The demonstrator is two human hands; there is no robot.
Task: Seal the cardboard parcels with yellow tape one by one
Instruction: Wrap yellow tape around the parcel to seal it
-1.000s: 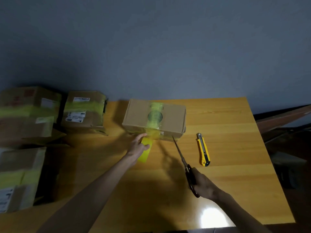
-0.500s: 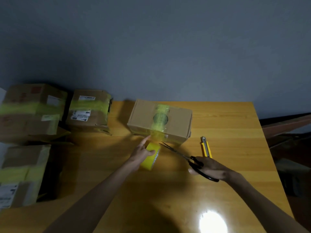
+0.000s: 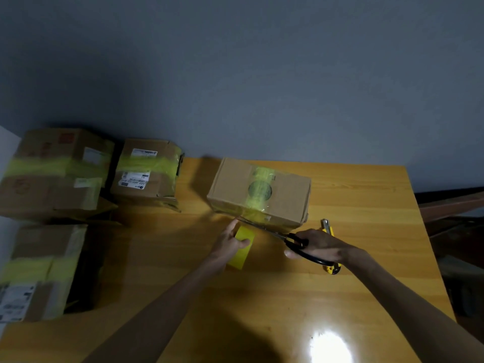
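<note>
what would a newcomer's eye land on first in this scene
The cardboard box mid-table, crossed by a yellow tape strip, draws the eye. In front of it the right hand points scissors at the tape while the left hand grips the yellow roll. Taped parcels sit at the left.

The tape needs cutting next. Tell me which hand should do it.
Right. The right hand grips the scissors, blades pointing at the tape strip low on the parcel; the left hand is busy holding the yellow tape roll.
</note>
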